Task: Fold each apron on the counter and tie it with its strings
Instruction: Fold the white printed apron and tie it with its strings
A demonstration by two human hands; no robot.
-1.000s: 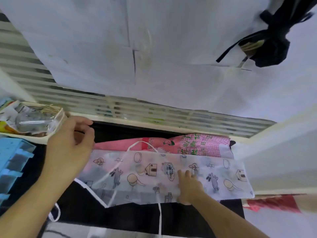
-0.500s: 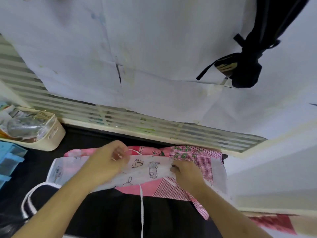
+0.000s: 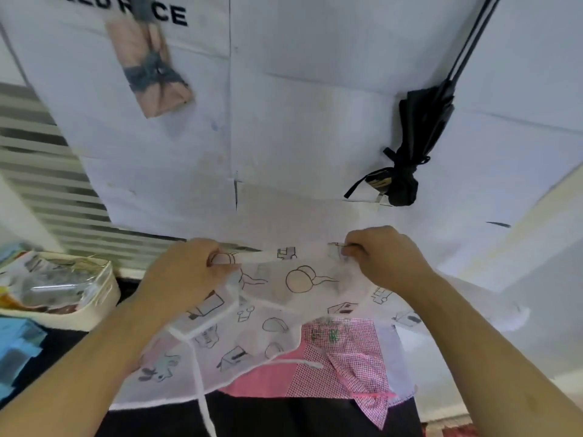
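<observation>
Head view, looking down at the counter point(image 3: 284, 417). At centre frame we see the white apron point(image 3: 252, 313), printed with outline drawings of houses and animals, lifted by its upper edge; the left hand point(image 3: 186, 272) has its fingers curled round that edge at centre left, and the right hand point(image 3: 383, 257) pinches the same edge at centre right, so the cloth is stretched between the two; the lower part of the white apron hangs down over the dark counter, and a white string point(image 3: 202, 402) trails from it toward the bottom edge of the frame. Beneath it, at lower right of centre, lies the pink checked apron point(image 3: 344, 364), partly covered by the white one. At left of frame stands a cream basket point(image 3: 104, 298) holding wrappers; a blue object point(image 3: 15, 348) sits below it at the left edge. On the white wall, a pink tied bundle point(image 3: 151, 70) hangs at upper left and a black tied bundle point(image 3: 407, 171) at upper right.
</observation>
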